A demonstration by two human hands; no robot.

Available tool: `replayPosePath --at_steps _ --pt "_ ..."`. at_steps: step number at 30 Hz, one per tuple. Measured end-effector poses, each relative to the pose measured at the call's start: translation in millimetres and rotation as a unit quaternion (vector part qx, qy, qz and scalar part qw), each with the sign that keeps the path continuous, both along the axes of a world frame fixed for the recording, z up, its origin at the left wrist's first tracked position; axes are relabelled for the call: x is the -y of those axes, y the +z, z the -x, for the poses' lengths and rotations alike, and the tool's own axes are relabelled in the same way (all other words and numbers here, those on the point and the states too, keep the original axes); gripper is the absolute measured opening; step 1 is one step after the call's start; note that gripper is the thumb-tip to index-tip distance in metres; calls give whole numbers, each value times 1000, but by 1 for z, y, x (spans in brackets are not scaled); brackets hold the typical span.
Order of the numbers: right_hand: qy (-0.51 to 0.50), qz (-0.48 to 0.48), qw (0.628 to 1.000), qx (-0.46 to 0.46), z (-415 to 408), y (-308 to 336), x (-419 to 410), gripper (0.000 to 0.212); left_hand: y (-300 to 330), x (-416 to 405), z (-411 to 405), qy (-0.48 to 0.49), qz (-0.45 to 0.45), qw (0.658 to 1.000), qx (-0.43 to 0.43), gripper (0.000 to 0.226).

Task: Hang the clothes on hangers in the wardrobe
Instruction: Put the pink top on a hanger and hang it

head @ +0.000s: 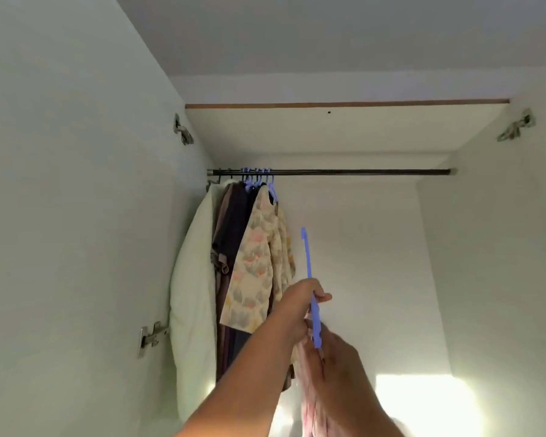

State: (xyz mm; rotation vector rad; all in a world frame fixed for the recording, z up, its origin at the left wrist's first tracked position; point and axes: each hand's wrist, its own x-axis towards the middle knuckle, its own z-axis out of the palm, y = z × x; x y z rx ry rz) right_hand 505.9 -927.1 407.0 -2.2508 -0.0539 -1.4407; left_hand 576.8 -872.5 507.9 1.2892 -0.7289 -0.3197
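Hanger [312,298] is pinched by left hand [300,301], well below rail [344,172]; pink garment [312,402], draped below it, is gripped by right hand [338,354]. Judged light, soft, slippery; best lifted by the stiff hanger neck.

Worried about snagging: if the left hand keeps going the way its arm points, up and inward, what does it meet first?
Probably nothing before the rod: the left hand aims right of the hung clothes, though depth is unclear.

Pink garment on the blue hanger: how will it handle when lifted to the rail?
Likely floppy: the pink garment hangs in loose folds under the blue hanger. Probably light: the thin hanger looks unbent. May swing or slip; both the left hand and right hand steady it.
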Motion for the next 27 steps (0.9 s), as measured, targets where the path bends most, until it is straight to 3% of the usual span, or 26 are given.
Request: replayPosePath --at_steps 2,6,9,11,14,22,27 --pt "-13 23 999 24 -38 24 26 24 20 16 -22 6 -24 998 64 6" --pt "-10 47 998 46 -110 79 75 34 65 45 -69 -10 -17 988 156 26" --pt "-4 42 998 54 -160 134 109 24 103 67 -114 6 -38 984 176 16" --pt "-4 60 996 61 -192 164 132 17 125 82 -143 30 -50 978 199 21" --pt "14 74 995 68 -235 198 157 22 152 98 -181 32 -59 974 217 29" --pt "39 61 990 118 -316 263 186 11 204 145 -253 61 3 961 269 44" --pt "5 96 991 97 -361 297 202 30 228 171 -286 136 14 949 284 85"
